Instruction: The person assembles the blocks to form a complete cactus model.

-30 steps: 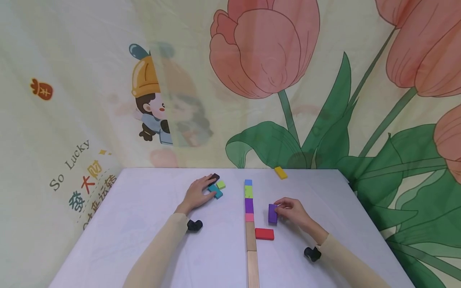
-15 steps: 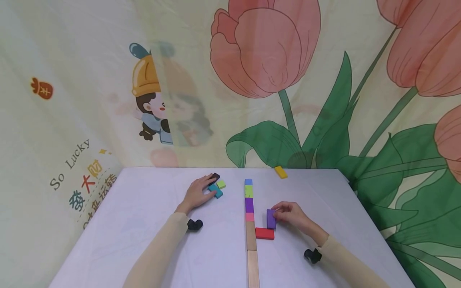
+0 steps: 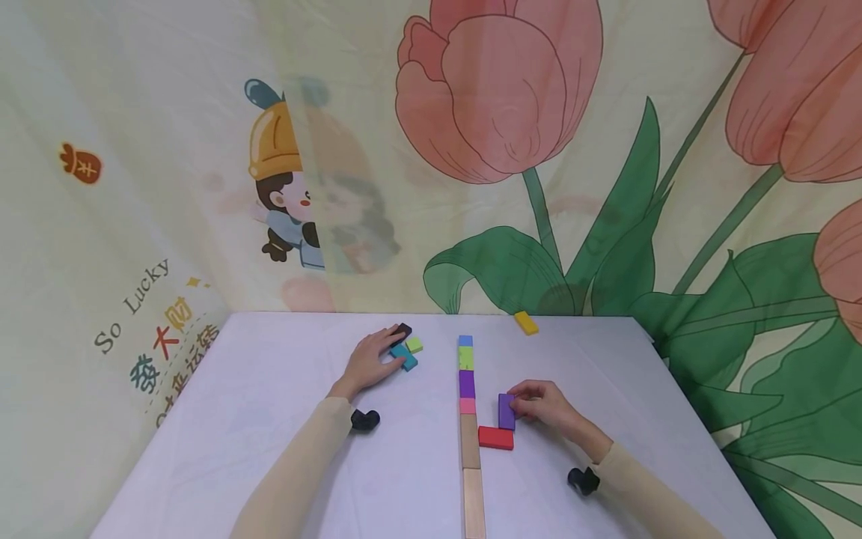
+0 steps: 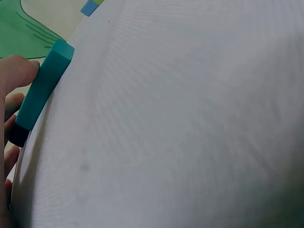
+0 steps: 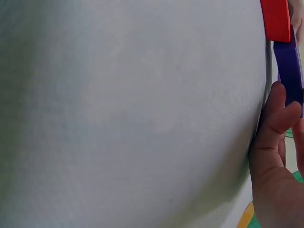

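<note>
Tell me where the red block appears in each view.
Head: the red block lies in the lower half, just right of centre.
Left wrist: not in it.
Right wrist: top right, cut off by the top edge, by the purple block in the right hand.
Shared landmark: the white tabletop, seen in all three views.

3 blocks (image 3: 404, 358) and my left hand (image 3: 367, 362) are left of the block row (image 3: 469, 442) on the table (image 3: 579, 359). On its right, my right hand (image 3: 548, 406) has 1 block (image 3: 506, 412) just behind the side block (image 3: 495, 438); the far block (image 3: 526, 323) lies farther back.
</note>
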A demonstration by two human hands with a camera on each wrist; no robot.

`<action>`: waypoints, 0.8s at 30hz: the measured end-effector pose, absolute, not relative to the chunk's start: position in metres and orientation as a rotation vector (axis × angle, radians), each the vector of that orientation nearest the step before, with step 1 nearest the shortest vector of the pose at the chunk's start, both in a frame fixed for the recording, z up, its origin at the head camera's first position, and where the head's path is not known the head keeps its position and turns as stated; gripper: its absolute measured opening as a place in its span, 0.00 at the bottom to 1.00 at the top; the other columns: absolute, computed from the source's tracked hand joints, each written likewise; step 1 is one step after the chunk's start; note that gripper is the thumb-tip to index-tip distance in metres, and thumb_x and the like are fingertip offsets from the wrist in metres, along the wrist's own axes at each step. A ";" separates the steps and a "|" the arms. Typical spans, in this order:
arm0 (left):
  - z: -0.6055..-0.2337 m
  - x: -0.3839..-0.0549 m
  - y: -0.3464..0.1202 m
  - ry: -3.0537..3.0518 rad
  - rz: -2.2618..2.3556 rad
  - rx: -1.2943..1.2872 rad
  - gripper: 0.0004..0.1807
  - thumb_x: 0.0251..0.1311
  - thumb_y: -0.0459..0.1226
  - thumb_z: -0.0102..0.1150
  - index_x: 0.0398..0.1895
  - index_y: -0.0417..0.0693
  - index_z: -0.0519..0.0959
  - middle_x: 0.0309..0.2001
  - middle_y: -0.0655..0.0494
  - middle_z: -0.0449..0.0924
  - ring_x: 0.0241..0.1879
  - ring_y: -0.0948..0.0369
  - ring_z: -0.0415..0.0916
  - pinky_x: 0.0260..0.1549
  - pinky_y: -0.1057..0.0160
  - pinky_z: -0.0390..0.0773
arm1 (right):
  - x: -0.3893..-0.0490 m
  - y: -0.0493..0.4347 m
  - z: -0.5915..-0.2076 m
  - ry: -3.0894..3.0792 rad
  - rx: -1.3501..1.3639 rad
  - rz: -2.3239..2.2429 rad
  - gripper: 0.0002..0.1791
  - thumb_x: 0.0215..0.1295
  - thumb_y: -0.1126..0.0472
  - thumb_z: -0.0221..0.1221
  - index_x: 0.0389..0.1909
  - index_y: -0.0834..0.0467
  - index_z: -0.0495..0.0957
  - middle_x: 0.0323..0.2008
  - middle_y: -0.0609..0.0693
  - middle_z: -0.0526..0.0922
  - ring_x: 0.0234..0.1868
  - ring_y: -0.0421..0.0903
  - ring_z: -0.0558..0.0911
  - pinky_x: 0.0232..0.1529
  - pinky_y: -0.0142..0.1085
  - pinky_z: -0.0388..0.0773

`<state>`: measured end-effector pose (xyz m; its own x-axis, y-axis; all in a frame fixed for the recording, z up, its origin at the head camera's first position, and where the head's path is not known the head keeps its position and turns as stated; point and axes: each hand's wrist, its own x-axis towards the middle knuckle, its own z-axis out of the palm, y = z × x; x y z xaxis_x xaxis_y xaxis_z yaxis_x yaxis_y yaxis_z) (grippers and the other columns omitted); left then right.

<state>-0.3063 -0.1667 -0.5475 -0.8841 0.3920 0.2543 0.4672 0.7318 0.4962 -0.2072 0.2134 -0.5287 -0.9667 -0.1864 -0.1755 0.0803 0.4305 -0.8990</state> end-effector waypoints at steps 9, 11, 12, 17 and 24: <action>-0.549 -0.306 -0.168 -2.795 -0.868 -0.704 0.32 0.62 0.50 0.59 0.70 0.51 0.71 0.74 0.51 0.61 0.72 0.47 0.56 0.70 0.43 0.52 | -0.205 0.206 -0.526 2.519 -0.035 -1.488 0.10 0.61 0.67 0.64 0.44 0.64 0.83 0.35 0.51 0.83 0.31 0.46 0.81 0.32 0.36 0.79; -0.549 -0.307 -0.168 -2.799 -0.867 -0.703 0.32 0.63 0.50 0.59 0.70 0.51 0.71 0.74 0.51 0.61 0.73 0.47 0.56 0.70 0.43 0.52 | -0.205 0.204 -0.526 2.538 -0.023 -1.476 0.10 0.61 0.68 0.64 0.43 0.64 0.83 0.35 0.51 0.82 0.31 0.45 0.81 0.32 0.36 0.79; -0.549 -0.307 -0.168 -2.802 -0.867 -0.702 0.32 0.63 0.51 0.59 0.70 0.51 0.71 0.74 0.51 0.60 0.73 0.47 0.56 0.71 0.43 0.52 | -0.204 0.203 -0.526 2.546 -0.020 -1.470 0.10 0.61 0.68 0.64 0.43 0.64 0.83 0.35 0.51 0.82 0.31 0.45 0.81 0.32 0.36 0.79; -0.547 -0.307 -0.168 -2.815 -0.865 -0.692 0.32 0.63 0.51 0.58 0.70 0.52 0.71 0.74 0.51 0.60 0.73 0.47 0.55 0.71 0.43 0.52 | -0.203 0.200 -0.525 2.581 -0.023 -1.443 0.10 0.59 0.68 0.66 0.42 0.63 0.83 0.35 0.51 0.82 0.31 0.45 0.80 0.33 0.36 0.80; -0.546 -0.306 -0.167 -2.795 -0.857 -0.705 0.32 0.63 0.50 0.59 0.69 0.51 0.71 0.73 0.50 0.62 0.72 0.46 0.57 0.70 0.42 0.54 | -0.201 0.200 -0.524 2.596 -0.014 -1.427 0.10 0.58 0.69 0.67 0.42 0.63 0.83 0.35 0.51 0.82 0.32 0.45 0.80 0.34 0.36 0.81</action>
